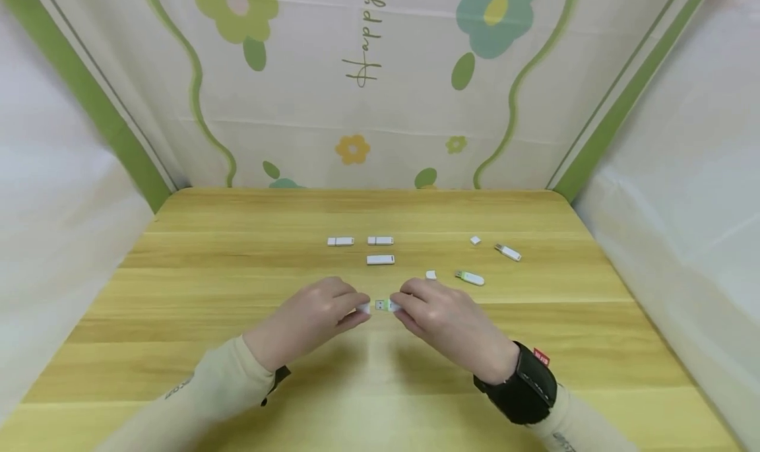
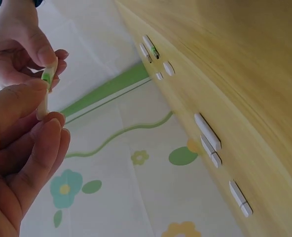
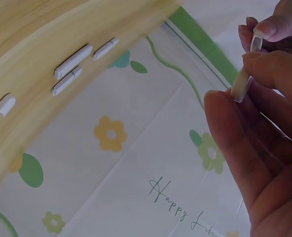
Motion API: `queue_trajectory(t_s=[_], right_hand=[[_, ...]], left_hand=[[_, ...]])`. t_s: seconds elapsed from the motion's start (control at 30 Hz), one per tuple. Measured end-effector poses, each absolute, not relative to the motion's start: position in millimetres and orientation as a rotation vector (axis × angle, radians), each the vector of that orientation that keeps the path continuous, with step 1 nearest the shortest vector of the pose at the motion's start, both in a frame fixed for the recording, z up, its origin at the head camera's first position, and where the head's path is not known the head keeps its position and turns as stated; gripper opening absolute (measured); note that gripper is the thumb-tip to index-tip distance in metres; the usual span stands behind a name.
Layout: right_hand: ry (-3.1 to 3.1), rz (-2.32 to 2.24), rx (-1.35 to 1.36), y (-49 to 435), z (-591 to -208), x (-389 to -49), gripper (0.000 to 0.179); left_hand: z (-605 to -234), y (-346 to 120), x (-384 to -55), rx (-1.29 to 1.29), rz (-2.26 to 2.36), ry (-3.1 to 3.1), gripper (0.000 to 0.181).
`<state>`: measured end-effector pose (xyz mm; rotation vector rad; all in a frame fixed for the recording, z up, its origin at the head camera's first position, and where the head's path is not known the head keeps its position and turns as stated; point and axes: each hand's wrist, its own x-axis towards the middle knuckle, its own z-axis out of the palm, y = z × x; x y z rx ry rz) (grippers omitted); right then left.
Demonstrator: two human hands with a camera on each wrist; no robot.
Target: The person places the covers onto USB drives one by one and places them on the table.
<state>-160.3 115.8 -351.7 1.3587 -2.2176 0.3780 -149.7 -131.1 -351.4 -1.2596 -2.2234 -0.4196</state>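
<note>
Above the middle of the wooden table, my left hand [image 1: 320, 317] pinches a small white cap [image 1: 364, 308] between thumb and fingers. Opposite it, my right hand [image 1: 442, 313] pinches a white USB flash drive [image 1: 394, 305] with a green band. Its bare metal plug points left at the cap, with a small gap between the two in the head view. Most of the drive's body is hidden behind the right fingers. A loose white cap [image 1: 431, 275] lies just beyond the right hand, beside an uncapped flash drive [image 1: 472, 278] with a green collar.
Farther back on the wooden table [image 1: 237, 267] lie three closed white flash drives, one of them a plain stick [image 1: 380, 260]. To the right are another uncapped drive [image 1: 508, 253] and a small square cap [image 1: 475, 240]. A flower-printed curtain [image 1: 297, 109] hangs behind the table.
</note>
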Motion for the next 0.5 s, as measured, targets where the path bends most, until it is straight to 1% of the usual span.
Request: queue_trajectory(t_s=[0.5], right_hand=[[-2.194, 0.380, 1.382, 111.4, -352.4, -156.5, 0.022]], left_hand=[[-351.7, -129.3, -145.7, -1.284, -0.437, -2.195, 0.021]])
